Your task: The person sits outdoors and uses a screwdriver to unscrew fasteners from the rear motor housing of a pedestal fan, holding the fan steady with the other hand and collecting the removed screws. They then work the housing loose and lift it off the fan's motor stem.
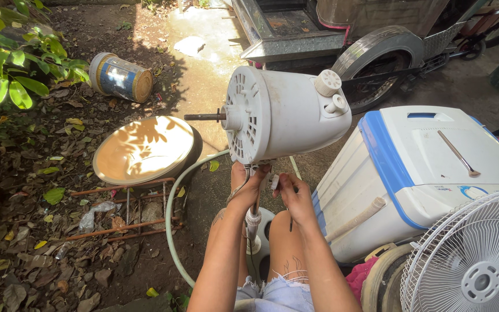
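Left hand (248, 184) raised, fingers curled in grip; right hand (293, 193) beside it (pinched shut), forearms near-parallel.

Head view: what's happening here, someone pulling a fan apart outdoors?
A seated person holds a white fan motor housing upright above their knees, its bare shaft pointing left with no blade or guard on it. The left hand grips the neck under the housing; the right hand works beside it with a small tool. A detached fan guard lies at lower right, next to a white and blue washing machine with a screwdriver on top.
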Motion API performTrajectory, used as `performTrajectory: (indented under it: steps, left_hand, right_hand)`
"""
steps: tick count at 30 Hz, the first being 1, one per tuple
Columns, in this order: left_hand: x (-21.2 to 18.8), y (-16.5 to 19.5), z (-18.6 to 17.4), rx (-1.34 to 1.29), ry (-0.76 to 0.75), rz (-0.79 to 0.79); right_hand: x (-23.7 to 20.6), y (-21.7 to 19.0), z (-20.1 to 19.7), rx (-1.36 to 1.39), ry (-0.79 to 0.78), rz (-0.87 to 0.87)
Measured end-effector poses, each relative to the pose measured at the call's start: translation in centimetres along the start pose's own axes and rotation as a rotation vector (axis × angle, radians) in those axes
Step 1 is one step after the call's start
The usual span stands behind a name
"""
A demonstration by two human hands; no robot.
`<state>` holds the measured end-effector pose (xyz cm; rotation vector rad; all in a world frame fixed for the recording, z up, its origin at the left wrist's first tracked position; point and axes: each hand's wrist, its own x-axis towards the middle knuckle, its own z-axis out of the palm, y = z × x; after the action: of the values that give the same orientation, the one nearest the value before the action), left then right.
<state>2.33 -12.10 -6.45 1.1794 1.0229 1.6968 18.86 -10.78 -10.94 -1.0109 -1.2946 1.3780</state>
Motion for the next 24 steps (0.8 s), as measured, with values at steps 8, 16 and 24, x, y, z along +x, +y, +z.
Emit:
performTrajectory:
  steps: [8,16,24]
  left_hand:
    - [0.0,-0.2,-0.2,0.006,-0.004,0.041]
    - [-0.1,0.0,-0.1,-0.004,0.006,0.039]
    - [-0.2,0.1,-0.1,-0.003,0.003,0.009]
  right_hand:
    - [-1.7,-3.1,0.7,-0.083,0.002,-0.189]
    - [-2.6,-5.1,1.5,0.029,-0.055,-0.298]
    - [-0.2,0.1,0.4,0.004,0.008,0.03]
